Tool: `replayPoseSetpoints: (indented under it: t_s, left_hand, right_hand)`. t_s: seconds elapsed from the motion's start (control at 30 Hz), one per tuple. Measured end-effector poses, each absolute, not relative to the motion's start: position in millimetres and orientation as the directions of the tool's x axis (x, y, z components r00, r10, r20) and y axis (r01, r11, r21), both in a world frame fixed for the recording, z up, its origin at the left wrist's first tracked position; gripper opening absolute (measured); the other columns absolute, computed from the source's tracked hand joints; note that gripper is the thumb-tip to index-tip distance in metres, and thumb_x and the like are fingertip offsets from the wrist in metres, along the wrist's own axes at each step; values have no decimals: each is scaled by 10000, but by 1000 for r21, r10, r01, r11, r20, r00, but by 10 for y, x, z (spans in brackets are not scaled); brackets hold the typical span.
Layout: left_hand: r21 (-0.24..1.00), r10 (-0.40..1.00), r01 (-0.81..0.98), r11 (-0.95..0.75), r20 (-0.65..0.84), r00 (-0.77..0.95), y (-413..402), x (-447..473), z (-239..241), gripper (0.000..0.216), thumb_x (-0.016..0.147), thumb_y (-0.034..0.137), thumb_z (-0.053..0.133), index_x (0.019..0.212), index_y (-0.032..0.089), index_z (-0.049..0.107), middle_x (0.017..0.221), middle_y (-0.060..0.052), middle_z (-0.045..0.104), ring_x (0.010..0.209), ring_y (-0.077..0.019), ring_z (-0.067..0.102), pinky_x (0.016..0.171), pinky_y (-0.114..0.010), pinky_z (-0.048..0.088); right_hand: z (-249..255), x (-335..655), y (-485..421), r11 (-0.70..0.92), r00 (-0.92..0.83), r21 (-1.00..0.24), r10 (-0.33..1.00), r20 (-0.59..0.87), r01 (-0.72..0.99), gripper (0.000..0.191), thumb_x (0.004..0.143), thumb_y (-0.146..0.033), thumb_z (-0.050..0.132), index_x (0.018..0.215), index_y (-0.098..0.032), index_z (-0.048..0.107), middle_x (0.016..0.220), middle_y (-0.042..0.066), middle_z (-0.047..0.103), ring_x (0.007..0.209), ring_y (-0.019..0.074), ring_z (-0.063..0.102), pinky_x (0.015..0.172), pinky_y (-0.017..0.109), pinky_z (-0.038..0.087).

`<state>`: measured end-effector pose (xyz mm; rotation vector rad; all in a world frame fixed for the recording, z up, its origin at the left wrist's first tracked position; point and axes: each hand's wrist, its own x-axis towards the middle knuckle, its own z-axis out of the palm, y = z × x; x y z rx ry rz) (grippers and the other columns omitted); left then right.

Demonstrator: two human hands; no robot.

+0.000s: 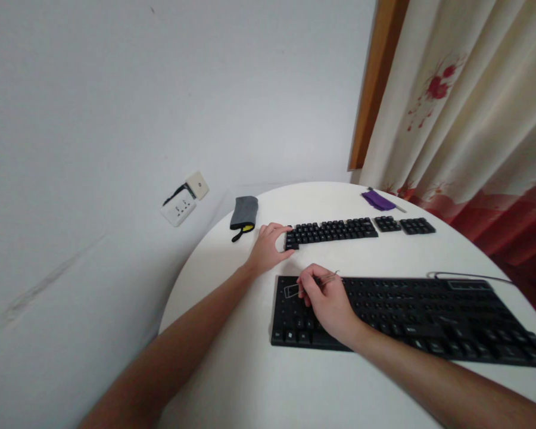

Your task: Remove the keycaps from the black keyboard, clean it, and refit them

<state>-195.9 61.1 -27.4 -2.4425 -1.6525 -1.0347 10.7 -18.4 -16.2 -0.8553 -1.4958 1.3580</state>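
My left hand [268, 247] is at the left end of a block of loose black keycaps [335, 231] laid out in rows on the white table. Its thumb and index finger are apart, one at each edge of that end. My right hand [328, 298] is closed around a thin wire keycap puller [291, 291], whose wire loop points left over the black keyboard [406, 310]. The keyboard's upper left part shows no caps, only bare key sockets; lettered keys sit along its bottom left row. The right hand hides part of the keyboard.
A grey cloth pouch [244, 213] with a yellow inside lies at the table's left back. A purple cloth [378, 200] with a stick-like handle is at the back right. Two more keycap groups [417, 226] continue the row. The keyboard cable [473, 274] runs right. The wall borders the left.
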Motion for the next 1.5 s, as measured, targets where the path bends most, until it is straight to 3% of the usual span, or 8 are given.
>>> replayPoseSetpoints:
  t_s: [0.6,1.03,1.27,1.5]
  left_hand:
    - [360,836,833,-420,511,201,636,-2018,-298,624,697,267,809,1276,236,577,1187,-75,582,1106,-272,530,1013,-432,396]
    - [378,828,819,-432,527,194,623,-2002,-295,590,726,288,795,1268,227,571,1178,-68,596,1107,-261,541,1004,-414,401]
    - [390,788,789,-475,588,183,606,-2000,-289,395,853,214,654,1239,213,572,1135,-60,628,1082,-228,558,992,-399,398]
    - [393,786,783,-481,589,187,617,-2001,-307,375,861,186,637,1230,210,577,1116,-56,636,1052,-220,559,978,-397,400]
  right_hand:
    - [-141,113,-189,160,-355,-984,918,178,-80,249,939,-274,513,714,-195,587,623,-20,570,558,123,503,531,243,385]
    - [-120,128,-206,135,-350,-987,923,156,-84,321,948,-381,520,690,-194,559,579,-31,539,510,115,462,499,247,347]
    - [-74,181,-307,450,-392,-876,848,358,173,424,957,-324,490,565,-206,382,514,-53,385,503,98,394,548,269,259]
    - [-42,158,-331,541,-515,-781,787,340,313,391,931,-283,484,566,-201,371,518,-43,395,506,100,387,564,270,244]
